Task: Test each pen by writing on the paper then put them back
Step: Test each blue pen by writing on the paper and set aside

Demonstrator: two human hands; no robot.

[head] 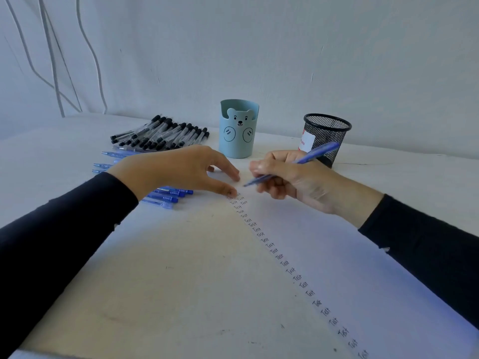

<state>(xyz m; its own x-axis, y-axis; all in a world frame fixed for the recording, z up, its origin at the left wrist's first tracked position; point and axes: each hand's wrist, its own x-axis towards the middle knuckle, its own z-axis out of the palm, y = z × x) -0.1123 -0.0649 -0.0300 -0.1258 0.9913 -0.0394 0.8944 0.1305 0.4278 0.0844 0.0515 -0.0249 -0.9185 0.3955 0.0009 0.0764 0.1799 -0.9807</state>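
Right hand (290, 177) gripped blue pen (298, 161), tip just above paper (197, 268), poised to write. Left hand (178, 169), fingers spread flat, steadied the sheet.

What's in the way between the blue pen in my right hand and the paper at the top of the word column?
Nothing visible. The tip of the blue pen, held by the right hand, points at bare paper beside the top words. Fingertips of the left hand rest just left of it, not beneath.
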